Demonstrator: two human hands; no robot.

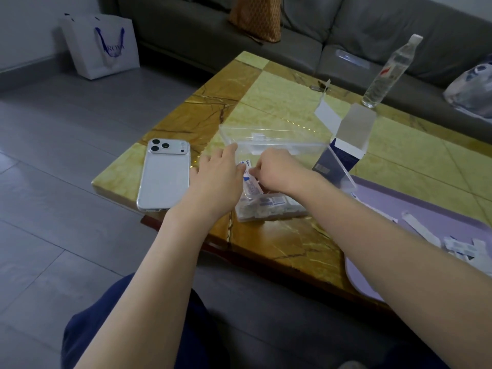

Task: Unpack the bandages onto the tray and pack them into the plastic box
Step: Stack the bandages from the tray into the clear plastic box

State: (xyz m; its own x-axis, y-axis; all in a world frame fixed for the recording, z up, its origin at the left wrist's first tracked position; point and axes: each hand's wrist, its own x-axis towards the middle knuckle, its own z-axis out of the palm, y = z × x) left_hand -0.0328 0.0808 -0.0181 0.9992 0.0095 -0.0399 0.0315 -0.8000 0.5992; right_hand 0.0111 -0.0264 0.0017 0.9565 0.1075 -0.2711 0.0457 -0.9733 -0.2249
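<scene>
Pinching: right hand (277, 169), centre of frame, fingers curled down on a bandage (250, 183) that stands tilted in the box.
Bracing: left hand (215, 173), fingers straight and spread, index tip at the lid's left corner, thumb tip just beside the bandage.
Box (290, 213): clear plastic, at the table's near edge under both hands; lid (266, 137) open, standing up behind them.
Contents: more bandages (269, 205) lie packed in the box bottom.
Tray (415, 206): purple, right of frame, with loose bandages (463, 246) on it.
Carton (343, 147): blue and white, flap open, just right of the lid.
Table (279, 97): yellow-brown marble.
Phone (165, 174): white, face down, left of the box.
Bottle (388, 73): clear, upper right, at the table's far edge.
Bag (103, 46): white, on the floor, upper left.
</scene>
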